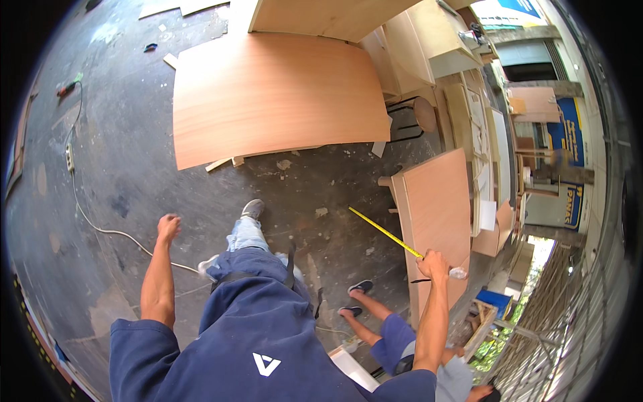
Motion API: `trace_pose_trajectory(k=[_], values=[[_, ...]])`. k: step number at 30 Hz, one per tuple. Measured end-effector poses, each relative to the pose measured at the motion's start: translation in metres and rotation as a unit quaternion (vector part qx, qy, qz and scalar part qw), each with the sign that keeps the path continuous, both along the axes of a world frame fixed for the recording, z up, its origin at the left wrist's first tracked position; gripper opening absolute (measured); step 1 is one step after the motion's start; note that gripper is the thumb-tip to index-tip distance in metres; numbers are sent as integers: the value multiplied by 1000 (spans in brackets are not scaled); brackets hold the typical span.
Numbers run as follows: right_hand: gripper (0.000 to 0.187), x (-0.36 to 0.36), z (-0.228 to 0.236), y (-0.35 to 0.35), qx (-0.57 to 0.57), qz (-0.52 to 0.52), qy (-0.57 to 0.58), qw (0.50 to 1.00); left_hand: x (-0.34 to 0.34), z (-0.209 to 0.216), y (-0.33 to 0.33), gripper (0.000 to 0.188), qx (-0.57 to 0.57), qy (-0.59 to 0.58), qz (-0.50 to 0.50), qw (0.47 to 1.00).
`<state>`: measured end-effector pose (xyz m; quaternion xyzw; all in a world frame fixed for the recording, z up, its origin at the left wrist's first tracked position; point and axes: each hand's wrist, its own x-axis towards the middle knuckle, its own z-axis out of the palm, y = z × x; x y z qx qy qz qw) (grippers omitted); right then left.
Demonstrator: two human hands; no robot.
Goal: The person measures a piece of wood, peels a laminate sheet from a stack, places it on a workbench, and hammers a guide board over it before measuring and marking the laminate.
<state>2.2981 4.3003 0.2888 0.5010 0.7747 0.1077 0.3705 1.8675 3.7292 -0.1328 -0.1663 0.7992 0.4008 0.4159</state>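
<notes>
While a white extension cord with a socket strip (pixel 69 159) lies along the grey floor at far left, the person's left hand (pixel 169 228) hangs over the floor, fingers curled; cannot tell if they're fully together. Next, a white angular emblem (pixel 266 364) sits on the chest of the navy shirt (pixel 234 328). Beyond the feet, a large reddish-brown wood panel (pixel 281 100) lies flat, raised off the floor. Right of centre, a yellow tape measure (pixel 385 232) runs out diagonally over the floor, markings too small to read, its near end in the person's right hand (pixel 434 264), which is clamped on it. A co-worker in blue shorts (pixel 392 345) is below the tape. The right hand is over a narrower wood panel (pixel 435 208); contact unclear. A small whitish object (pixel 458 273) shows just beside that hand, too blurred to identify. Far right, blue-and-yellow signs (pixel 571 130) carry lettering, turned sideways.
</notes>
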Motion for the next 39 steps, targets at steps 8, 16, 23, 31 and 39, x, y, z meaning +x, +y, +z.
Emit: trace_pose_trajectory(k=[8,16,23,31,39], values=[[47,-7,-29,202,-43,76,-58,994,69,62,227,36,155,22,100,983],[48,-16,-43,330,-101,169,-80,977,219,29,331,35,139,-7,371,918],[46,-6,-23,383,-121,240,-101,958,377,19,421,30,123,-84,473,869],[39,6,-12,413,-125,191,-124,966,433,30,433,34,106,-87,509,850],[27,28,13,455,-118,155,-53,979,367,30,469,27,98,-65,365,924]])
